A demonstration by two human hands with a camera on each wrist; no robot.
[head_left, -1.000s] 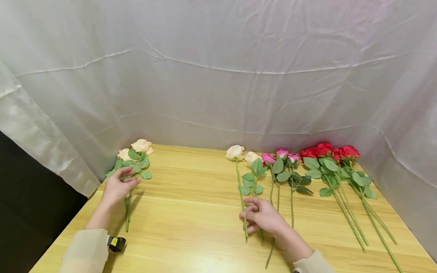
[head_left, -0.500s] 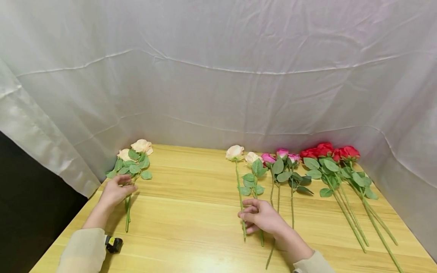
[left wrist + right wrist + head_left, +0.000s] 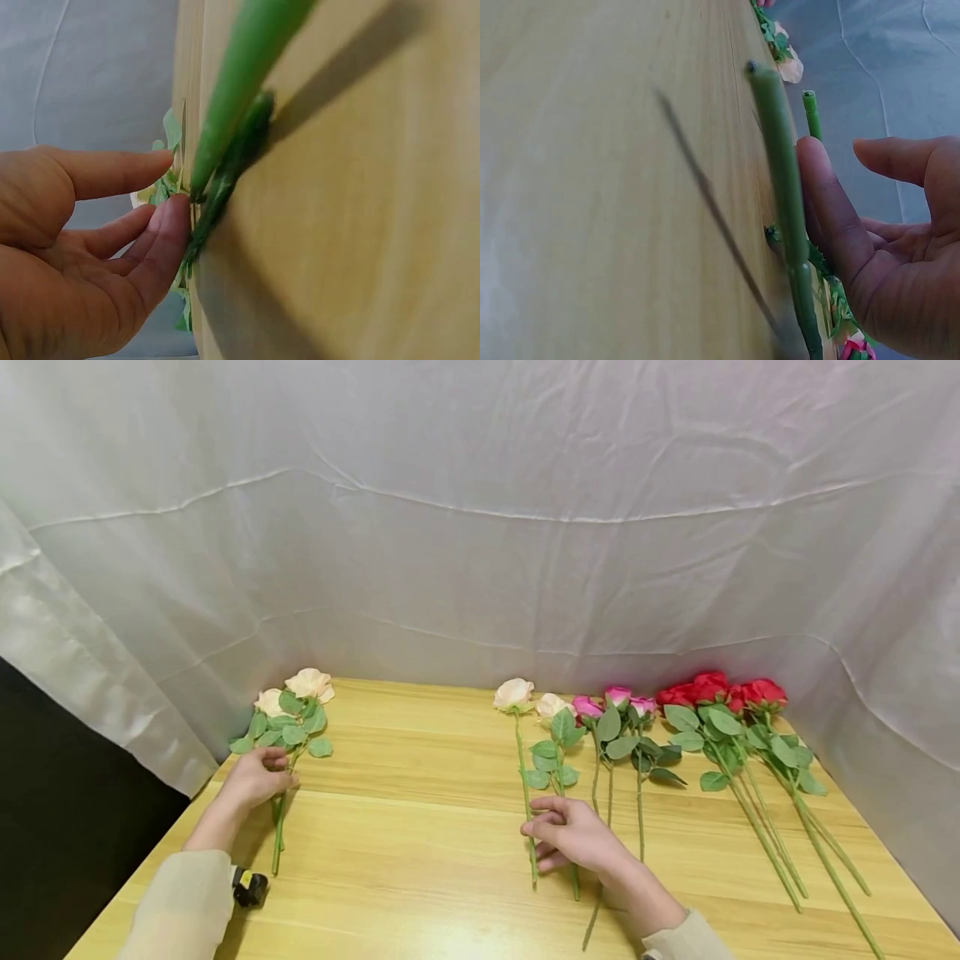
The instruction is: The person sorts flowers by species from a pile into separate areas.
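Observation:
At the left, two cream roses (image 3: 309, 683) with green leaves lie with their stems (image 3: 278, 835) side by side. My left hand (image 3: 255, 779) is at these stems, just below the leaves. A gap shows between its thumb and fingers in the left wrist view, and the stems lie beyond the fingertips. Near the middle, my right hand (image 3: 577, 835) is at the lower stem of another cream rose (image 3: 514, 693), its fingertips touching or very near the stem. In the right wrist view its thumb stands apart from the index finger (image 3: 829, 199), beside a green stem end (image 3: 811, 112).
Beside the right hand lie another cream rose (image 3: 553, 707) and several pink roses (image 3: 617, 696). Several red roses (image 3: 708, 688) lie farther right, stems pointing to the front. A pale curtain (image 3: 480, 568) hangs behind the wooden table (image 3: 405, 843).
My left hand has moved down from the leaves to the stems. The right hand has shifted slightly left, and the stem end of the middle cream rose has moved a little left too.

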